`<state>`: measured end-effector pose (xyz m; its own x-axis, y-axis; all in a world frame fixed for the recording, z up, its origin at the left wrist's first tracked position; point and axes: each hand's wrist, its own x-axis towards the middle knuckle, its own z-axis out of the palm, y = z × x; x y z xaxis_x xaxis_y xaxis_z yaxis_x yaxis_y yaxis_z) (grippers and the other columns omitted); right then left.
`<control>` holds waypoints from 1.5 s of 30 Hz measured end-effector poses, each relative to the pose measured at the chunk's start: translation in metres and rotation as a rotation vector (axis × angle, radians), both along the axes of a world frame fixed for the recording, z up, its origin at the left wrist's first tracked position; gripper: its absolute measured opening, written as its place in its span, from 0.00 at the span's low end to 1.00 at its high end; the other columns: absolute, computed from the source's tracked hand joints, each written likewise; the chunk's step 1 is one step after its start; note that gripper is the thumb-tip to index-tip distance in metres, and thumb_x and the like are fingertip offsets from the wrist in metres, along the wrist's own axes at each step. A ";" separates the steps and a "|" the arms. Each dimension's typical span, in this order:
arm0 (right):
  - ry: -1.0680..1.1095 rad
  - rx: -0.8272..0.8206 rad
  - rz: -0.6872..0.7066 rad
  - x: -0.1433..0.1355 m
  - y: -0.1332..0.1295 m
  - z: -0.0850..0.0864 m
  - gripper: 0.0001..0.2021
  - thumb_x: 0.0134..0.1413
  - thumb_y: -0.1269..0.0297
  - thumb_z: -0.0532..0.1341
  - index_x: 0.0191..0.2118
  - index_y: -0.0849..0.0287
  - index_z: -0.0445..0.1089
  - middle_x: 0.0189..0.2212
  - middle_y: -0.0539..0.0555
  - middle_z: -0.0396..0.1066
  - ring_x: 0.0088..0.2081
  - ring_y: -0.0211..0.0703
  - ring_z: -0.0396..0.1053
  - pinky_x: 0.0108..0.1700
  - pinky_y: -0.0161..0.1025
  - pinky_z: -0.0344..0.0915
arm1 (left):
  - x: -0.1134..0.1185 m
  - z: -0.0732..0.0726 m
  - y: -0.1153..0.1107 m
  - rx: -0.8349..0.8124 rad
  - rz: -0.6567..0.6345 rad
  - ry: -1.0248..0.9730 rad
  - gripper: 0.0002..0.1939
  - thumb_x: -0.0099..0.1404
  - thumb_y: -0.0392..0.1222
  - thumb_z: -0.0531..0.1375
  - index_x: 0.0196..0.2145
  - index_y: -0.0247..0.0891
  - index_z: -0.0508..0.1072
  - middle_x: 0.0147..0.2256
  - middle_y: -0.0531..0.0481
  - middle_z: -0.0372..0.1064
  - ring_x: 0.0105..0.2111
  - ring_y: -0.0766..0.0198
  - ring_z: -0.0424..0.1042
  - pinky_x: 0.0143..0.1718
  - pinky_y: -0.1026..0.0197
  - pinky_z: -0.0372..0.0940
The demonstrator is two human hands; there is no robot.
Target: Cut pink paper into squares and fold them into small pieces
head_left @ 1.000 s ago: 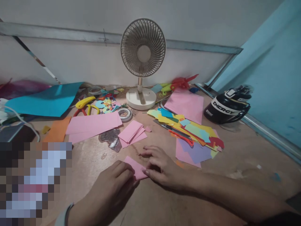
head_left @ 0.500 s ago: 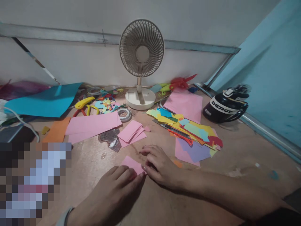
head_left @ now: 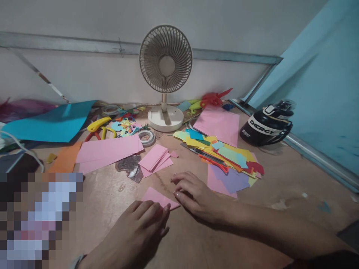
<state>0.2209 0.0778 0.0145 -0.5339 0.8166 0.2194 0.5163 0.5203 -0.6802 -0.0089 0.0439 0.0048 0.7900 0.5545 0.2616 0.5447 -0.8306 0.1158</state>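
Observation:
A small folded piece of pink paper (head_left: 156,196) lies on the table in front of me. My left hand (head_left: 144,220) covers its near side, fingers curled and pressing on it, thumb at the near edge. The paper's right corner pokes out past the fingers. To the right of that corner, my right hand (head_left: 193,198) rests on the table with its fingers loosely bent and apart, holding nothing. Beyond both hands is a small stack of folded pink paper pieces (head_left: 153,157).
A white fan (head_left: 166,65) stands at the back. Right of centre lie paper scraps (head_left: 232,155) and an orange cutter (head_left: 215,164). A black jug (head_left: 265,127) is by the wall. Pink strips (head_left: 109,148), tape (head_left: 146,138) and yellow-handled scissors (head_left: 98,125) lie left.
My right hand has moved slightly right, off the paper's corner, which now shows. My left thumb has drawn back from the corner toward me. The whole view has shifted a little.

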 end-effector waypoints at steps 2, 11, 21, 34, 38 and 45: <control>-0.033 0.006 0.035 0.006 -0.001 0.007 0.10 0.67 0.70 0.53 0.39 0.61 0.72 0.50 0.62 0.70 0.55 0.47 0.66 0.56 0.47 0.67 | -0.001 -0.001 0.000 -0.002 0.005 0.010 0.13 0.70 0.37 0.57 0.52 0.36 0.67 0.36 0.49 0.71 0.34 0.55 0.70 0.34 0.53 0.60; -0.283 0.276 0.194 0.021 -0.022 -0.010 0.18 0.68 0.62 0.55 0.57 0.67 0.69 0.55 0.68 0.69 0.58 0.57 0.66 0.63 0.60 0.61 | -0.001 0.000 0.001 0.000 -0.011 0.004 0.11 0.73 0.36 0.53 0.51 0.36 0.68 0.37 0.47 0.71 0.35 0.55 0.69 0.35 0.53 0.61; -0.270 0.361 0.141 0.024 -0.018 -0.011 0.16 0.68 0.63 0.54 0.53 0.65 0.71 0.52 0.66 0.72 0.56 0.54 0.69 0.61 0.56 0.64 | -0.001 -0.002 0.002 0.008 -0.015 0.001 0.10 0.73 0.35 0.53 0.50 0.36 0.68 0.37 0.47 0.71 0.34 0.55 0.69 0.34 0.53 0.60; -0.287 0.391 0.277 0.021 -0.020 -0.012 0.21 0.67 0.57 0.56 0.57 0.68 0.68 0.54 0.70 0.70 0.59 0.58 0.66 0.61 0.58 0.63 | 0.001 0.004 0.004 -0.004 -0.026 -0.025 0.10 0.73 0.36 0.53 0.50 0.35 0.68 0.37 0.48 0.72 0.34 0.56 0.69 0.33 0.54 0.60; -0.288 0.406 0.276 0.021 -0.021 -0.013 0.21 0.66 0.56 0.57 0.55 0.69 0.70 0.54 0.70 0.71 0.58 0.59 0.67 0.61 0.58 0.64 | 0.000 0.003 0.003 -0.029 -0.020 -0.025 0.07 0.73 0.37 0.54 0.47 0.37 0.69 0.36 0.49 0.71 0.33 0.57 0.69 0.33 0.54 0.59; -0.313 0.408 0.281 0.022 -0.021 -0.014 0.21 0.66 0.58 0.58 0.55 0.69 0.70 0.54 0.69 0.71 0.58 0.60 0.67 0.61 0.58 0.63 | -0.002 -0.002 0.003 -0.056 -0.011 0.018 0.07 0.73 0.39 0.56 0.47 0.37 0.69 0.36 0.49 0.71 0.35 0.56 0.68 0.34 0.54 0.59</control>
<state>0.2427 0.0567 0.0001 -0.8078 0.5170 0.2832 0.4647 0.8541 -0.2337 -0.0106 0.0468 0.0031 0.8007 0.5587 0.2159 0.5377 -0.8293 0.1520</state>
